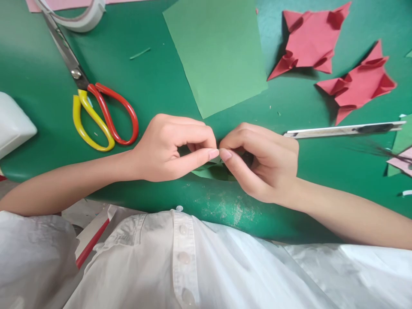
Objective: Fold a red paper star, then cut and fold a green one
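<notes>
Near the table's front edge, my left hand and my right hand meet with their fingertips almost touching. Each one pinches thumb against forefinger on a small piece of green folded paper. Most of that paper is hidden behind my fingers and shows only below them. Just beyond my hands lies a flat sheet of green paper. Two red folded paper shapes with pointed, curled corners rest at the upper right.
Scissors with red and yellow handles lie at the left, a roll of tape by their blades. A slim metal-cased cutter is right of my hands. Paper scraps sit at the right edge and a white object at the left.
</notes>
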`<state>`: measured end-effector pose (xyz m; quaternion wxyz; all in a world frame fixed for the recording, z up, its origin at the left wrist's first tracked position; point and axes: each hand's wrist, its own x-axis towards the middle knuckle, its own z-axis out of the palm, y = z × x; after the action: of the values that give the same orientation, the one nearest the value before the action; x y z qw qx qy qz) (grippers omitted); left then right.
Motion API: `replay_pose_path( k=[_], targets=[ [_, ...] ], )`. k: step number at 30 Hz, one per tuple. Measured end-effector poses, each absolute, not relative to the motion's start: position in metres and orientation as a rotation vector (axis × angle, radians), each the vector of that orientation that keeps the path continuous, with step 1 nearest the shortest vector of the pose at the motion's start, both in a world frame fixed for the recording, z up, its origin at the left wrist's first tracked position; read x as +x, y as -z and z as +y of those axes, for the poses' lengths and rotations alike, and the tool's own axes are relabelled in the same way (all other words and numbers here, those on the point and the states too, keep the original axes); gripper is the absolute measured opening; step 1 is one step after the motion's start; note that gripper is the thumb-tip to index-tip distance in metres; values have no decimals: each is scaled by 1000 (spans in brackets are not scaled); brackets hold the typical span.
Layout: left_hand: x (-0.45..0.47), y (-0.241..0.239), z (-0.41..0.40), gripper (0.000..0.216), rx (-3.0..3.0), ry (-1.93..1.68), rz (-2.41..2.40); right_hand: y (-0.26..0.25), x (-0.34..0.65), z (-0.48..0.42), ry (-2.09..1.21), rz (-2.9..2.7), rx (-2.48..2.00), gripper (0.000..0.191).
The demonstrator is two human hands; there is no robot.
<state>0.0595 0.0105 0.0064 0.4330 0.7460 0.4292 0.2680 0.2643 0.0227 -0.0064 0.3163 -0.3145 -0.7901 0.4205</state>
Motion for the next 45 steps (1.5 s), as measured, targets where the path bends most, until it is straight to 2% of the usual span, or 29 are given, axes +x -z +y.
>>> replay_pose_path(
  k=[10,15,36,45],
  targets=[
    [56,-4,12,26,1851,-700,1026,4,266,25,-1225,-2028,-839,14],
    [57,-7,12,22,1876,-652,1065,3,267,24,-1232,-1985,-880,14],
    [54,-8,15,26,1835,-594,1039,2,265,22,-1205,-1991,-921,16],
    [55,-12,18,14,1852,-498,1022,2,265,23,-1209,-2068,-899,15]
  ],
)
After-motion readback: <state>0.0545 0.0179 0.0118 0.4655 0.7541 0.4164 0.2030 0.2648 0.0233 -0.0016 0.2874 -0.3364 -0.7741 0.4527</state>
